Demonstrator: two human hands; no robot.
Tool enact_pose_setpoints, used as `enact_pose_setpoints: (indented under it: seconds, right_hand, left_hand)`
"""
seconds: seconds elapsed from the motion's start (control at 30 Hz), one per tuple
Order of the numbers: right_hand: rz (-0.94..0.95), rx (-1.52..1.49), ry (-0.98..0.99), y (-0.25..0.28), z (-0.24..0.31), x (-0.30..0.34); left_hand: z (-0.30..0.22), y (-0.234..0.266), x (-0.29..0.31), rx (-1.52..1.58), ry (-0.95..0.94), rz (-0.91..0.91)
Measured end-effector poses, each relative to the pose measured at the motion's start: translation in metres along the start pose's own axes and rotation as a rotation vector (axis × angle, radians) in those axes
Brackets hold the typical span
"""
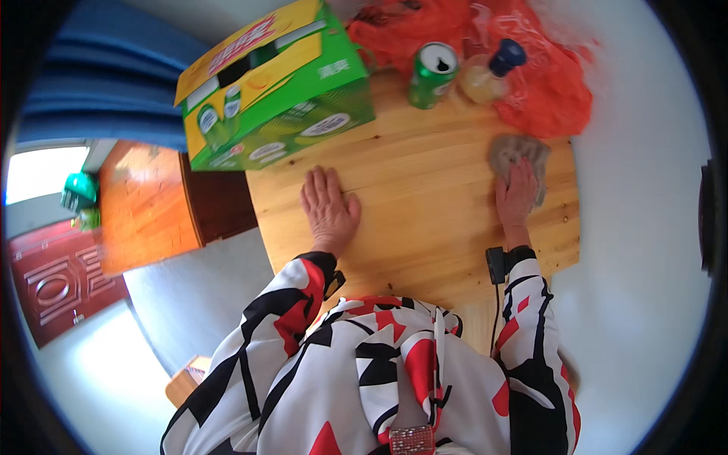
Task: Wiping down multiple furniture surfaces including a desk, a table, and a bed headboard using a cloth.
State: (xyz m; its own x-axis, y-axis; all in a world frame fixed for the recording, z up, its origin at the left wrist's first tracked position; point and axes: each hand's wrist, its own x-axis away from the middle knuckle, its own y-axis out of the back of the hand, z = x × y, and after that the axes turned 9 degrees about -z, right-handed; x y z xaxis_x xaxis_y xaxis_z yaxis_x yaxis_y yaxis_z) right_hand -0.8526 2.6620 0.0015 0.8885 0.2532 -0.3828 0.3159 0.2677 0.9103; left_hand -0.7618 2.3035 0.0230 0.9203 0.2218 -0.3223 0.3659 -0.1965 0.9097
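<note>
My left hand (331, 214) lies flat on the light wooden table (409, 205), fingers stretched away from me and nothing in them. Over at the table's right side, my right hand (517, 193) rests on a crumpled grey-brown cloth (523, 149). Its fingers are laid over the cloth, pressing it to the wood. Part of the cloth spreads beyond the fingertips and part shows to the right of the hand. A small black device with a cable (496, 265) is strapped at my right wrist.
At the far left stands a green and yellow carton (280, 114). Along the back are a green drink can (434, 76), a blue-capped bottle (485, 76) and a red plastic bag (557, 98). A wall (637, 227) runs on the right; an orange-brown cabinet (148, 205) stands left.
</note>
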Motion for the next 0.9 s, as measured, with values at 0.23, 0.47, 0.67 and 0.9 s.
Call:
enact_pose_setpoints:
  seconds: [0.23,0.47,0.67,0.9]
  right_hand:
    - [-0.034,-0.129,0.083,-0.037,0.15,-0.036]
    - [0.055,-0.352,0.338,-0.026,0.202,-0.045]
    - [0.054,-0.319,0.309,-0.025,0.205,-0.042]
    - [0.05,-0.332,0.337,-0.045,0.233,-0.08]
  left_hand:
    - [0.007,0.001,0.001,0.007,0.023,-0.018]
    - [0.016,0.004,0.0,0.099,0.041,-0.081]
    - [0.079,0.03,-0.039,0.234,0.01,-0.084]
    - [0.095,0.034,-0.058,0.135,-0.047,-0.066]
